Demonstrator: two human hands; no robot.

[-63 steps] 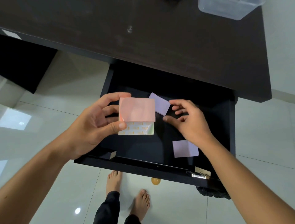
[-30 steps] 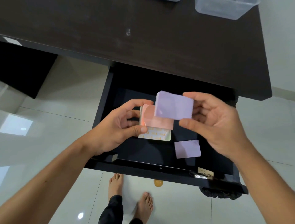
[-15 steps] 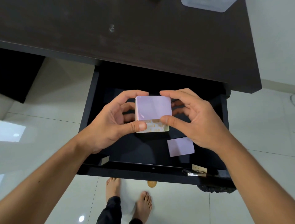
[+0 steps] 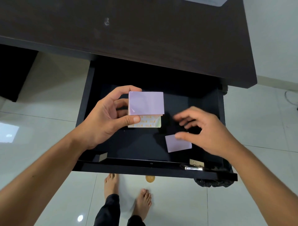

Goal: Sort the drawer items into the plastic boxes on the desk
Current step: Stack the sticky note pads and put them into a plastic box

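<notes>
Head view, looking down past a dark brown wooden surface [image 4: 145, 32] into the open black drawer [image 4: 208, 103] beneath it. Left hand [image 4: 104, 119] curled round a small stack of cards [image 4: 146, 109], thumb along the near edge, fingers behind the far one; topmost a lilac rectangular card, a thin pink edge beneath it, a pale card with orange print poking out lowest. Stack held just above the drawer floor, roughly level. Right hand [image 4: 204, 129] blurred by motion, fingers loosely spread and gripping nothing, thumb tip over the top edge of a single lilac card [image 4: 178, 144] lying flat on the drawer floor; touching or hovering cannot be told. A small metal clip [image 4: 191, 168] and a pale tab just beside it at the drawer's front right corner; another pale block [image 4: 102, 156] at the front left. Only a corner of a clear plastic box [image 4: 208, 2] visible at the top edge, well apart from the drawer. Bare feet on glossy tiled floor below.

Step in hand, judged from this: gathering loose cards into one stack before carrying them up. Next move likely calls for a fingertip pinch or a slide to the edge, since a thin card flat on a smooth floor gives little to catch; then laying it square on the stack without loosening the left grip
</notes>
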